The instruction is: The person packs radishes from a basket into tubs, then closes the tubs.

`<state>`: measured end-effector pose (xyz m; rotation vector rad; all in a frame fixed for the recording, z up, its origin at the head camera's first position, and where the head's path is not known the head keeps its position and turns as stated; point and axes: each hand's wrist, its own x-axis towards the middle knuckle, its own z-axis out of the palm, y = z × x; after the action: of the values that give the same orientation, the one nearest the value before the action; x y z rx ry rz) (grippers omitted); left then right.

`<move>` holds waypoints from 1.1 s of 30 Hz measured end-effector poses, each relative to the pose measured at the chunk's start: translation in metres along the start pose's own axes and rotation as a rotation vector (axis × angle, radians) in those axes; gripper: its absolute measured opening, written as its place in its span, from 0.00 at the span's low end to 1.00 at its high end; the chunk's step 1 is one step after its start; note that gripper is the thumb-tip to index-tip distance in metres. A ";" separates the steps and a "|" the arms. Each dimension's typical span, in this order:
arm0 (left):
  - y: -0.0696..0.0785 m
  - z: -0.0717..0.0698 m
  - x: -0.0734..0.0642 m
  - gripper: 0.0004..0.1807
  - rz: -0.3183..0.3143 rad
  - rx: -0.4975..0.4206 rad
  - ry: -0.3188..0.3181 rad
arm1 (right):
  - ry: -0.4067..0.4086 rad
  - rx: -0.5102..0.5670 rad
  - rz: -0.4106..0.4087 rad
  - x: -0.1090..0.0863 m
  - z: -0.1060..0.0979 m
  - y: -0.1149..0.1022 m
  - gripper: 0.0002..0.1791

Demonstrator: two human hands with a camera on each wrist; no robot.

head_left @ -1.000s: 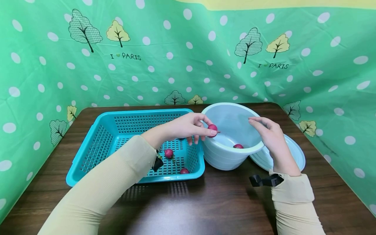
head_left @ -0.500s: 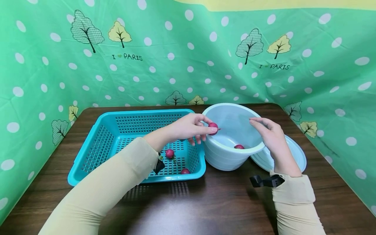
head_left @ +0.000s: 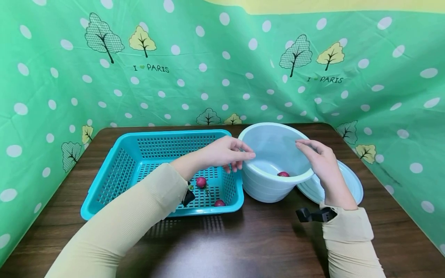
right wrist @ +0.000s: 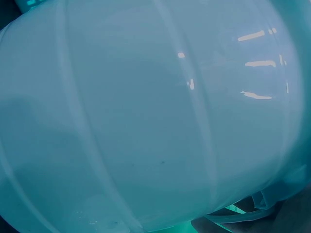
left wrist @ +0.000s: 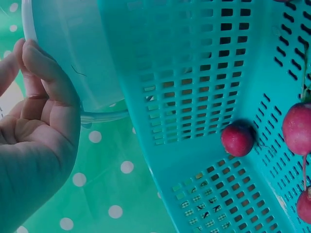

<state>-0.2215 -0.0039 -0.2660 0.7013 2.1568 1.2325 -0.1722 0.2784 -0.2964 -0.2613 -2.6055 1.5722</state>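
In the head view, my left hand (head_left: pixel 231 151) is at the left rim of the pale blue bucket (head_left: pixel 267 187), thumb and index finger fairly straight with nothing between them. The left wrist view shows its other fingers bent loosely beside the bucket wall (left wrist: pixel 73 53). My right hand (head_left: pixel 321 160) lies over the bucket's right rim, relaxed fingertips reaching above the opening. One radish (head_left: pixel 283 174) shows on the bucket's floor; its near wall hides part of the inside. Only the bucket's outer wall (right wrist: pixel 141 111) fills most of the right wrist view, with the hand hidden.
Left of the bucket, a turquoise perforated basket (head_left: pixel 114 200) holds several radishes, one radish (head_left: pixel 201 182) near its middle and another radish (head_left: pixel 219 202) by the front wall. A pale blue lid (head_left: pixel 349 181) lies behind my right hand. A patterned green curtain (head_left: pixel 194 83) backs the table (head_left: pixel 271 243).
The radish that my left thumb and index finger pinched over the bucket's rim is gone from the hand. That hand stays in almost the same place; the right hand has hardly moved.
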 end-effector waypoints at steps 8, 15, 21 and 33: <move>-0.003 0.000 -0.004 0.16 0.026 -0.002 -0.015 | 0.001 -0.002 -0.008 0.000 0.000 0.001 0.37; -0.003 -0.002 -0.009 0.13 0.060 -0.006 -0.017 | 0.012 -0.016 -0.011 0.001 0.000 0.002 0.37; -0.005 -0.005 -0.019 0.12 0.063 0.000 -0.033 | 0.008 -0.008 0.004 0.001 0.000 0.003 0.37; -0.003 -0.011 -0.042 0.11 0.053 0.072 -0.074 | 0.006 -0.010 -0.004 0.002 0.000 0.003 0.37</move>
<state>-0.1999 -0.0403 -0.2553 0.8268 2.1430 1.1418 -0.1743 0.2803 -0.2994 -0.2610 -2.6085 1.5557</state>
